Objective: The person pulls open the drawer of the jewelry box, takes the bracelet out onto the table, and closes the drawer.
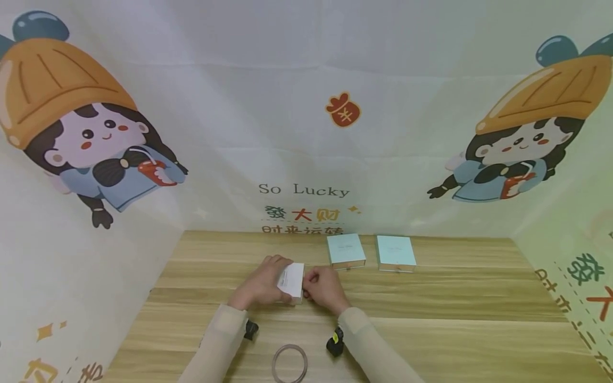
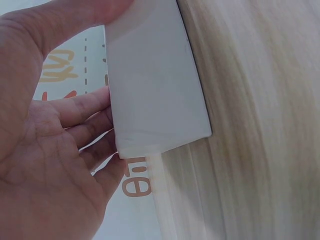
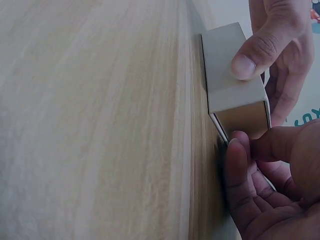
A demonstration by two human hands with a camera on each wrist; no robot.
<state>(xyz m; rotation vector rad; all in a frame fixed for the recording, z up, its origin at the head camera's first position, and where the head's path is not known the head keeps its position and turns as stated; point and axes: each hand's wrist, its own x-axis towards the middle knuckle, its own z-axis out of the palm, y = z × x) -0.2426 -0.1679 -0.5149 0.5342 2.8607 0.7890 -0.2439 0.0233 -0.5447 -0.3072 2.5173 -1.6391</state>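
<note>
A small pale box (image 1: pixel 293 277) with a brown end face (image 3: pixel 245 119) sits on the wooden table, its end turned toward the right hand. My left hand (image 1: pixel 261 283) grips it from the left side, thumb on one face and fingers along the opposite side. Against the brown end, the thumb and index finger of my right hand (image 1: pixel 326 288) come together in a pinch. Those fingertips (image 3: pixel 237 152) hide what lies between them. In the left wrist view a broad plain side of the box fills the space beside the fingers.
Two mint-green boxes (image 1: pixel 346 250) with brown fronts stand side by side near the back edge, right of the hands. A pinkish-grey bangle (image 1: pixel 289 347) lies at the table's front, between the forearms. A printed cloth (image 1: pixel 230 117) rises behind the table and along both sides.
</note>
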